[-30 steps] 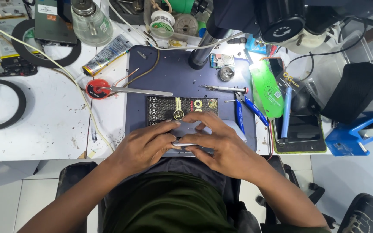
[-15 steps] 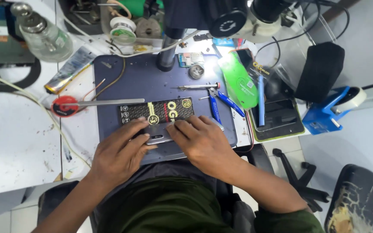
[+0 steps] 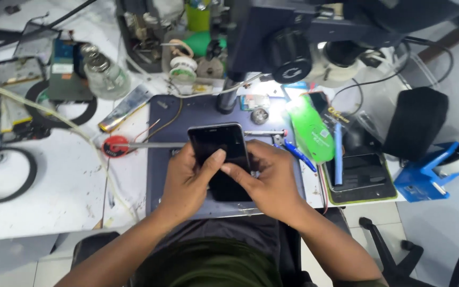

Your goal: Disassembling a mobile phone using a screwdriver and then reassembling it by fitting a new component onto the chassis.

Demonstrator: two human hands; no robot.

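Over the dark work mat (image 3: 160, 175), we grip the black phone (image 3: 221, 154) with left hand (image 3: 187, 183) and right hand (image 3: 269, 183), thumbs on glass; it could slip onto blue-handled pliers (image 3: 296, 153) if grip loosens.

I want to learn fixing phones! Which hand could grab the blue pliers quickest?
Probably the right hand. The blue-handled pliers lie just beyond its knuckles, while the left hand is on the far side of the dark phone both hands hold.
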